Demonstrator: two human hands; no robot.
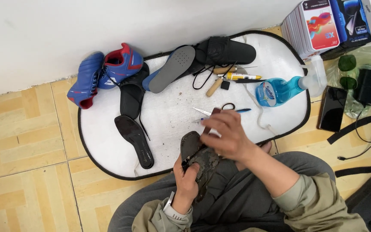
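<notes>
The left hand [187, 178] grips the worn sole [198, 161], lengthwise toward the mat [108, 141]; the right hand [228, 135], pinching a small dark tool [210, 122], sits at its far end.

Colourful flat boxes [323, 25] top right; dark phone [332, 108]

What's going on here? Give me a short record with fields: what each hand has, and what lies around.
left hand: the left hand grips a worn dark shoe over the lap
right hand: the right hand presses a small brown tool against the shoe
mat: white oval mat on a tiled floor
on the mat: blue and red shoes, black insole, grey insole, scissors, blue spray bottle
beside the mat: black phone, boxes
</notes>
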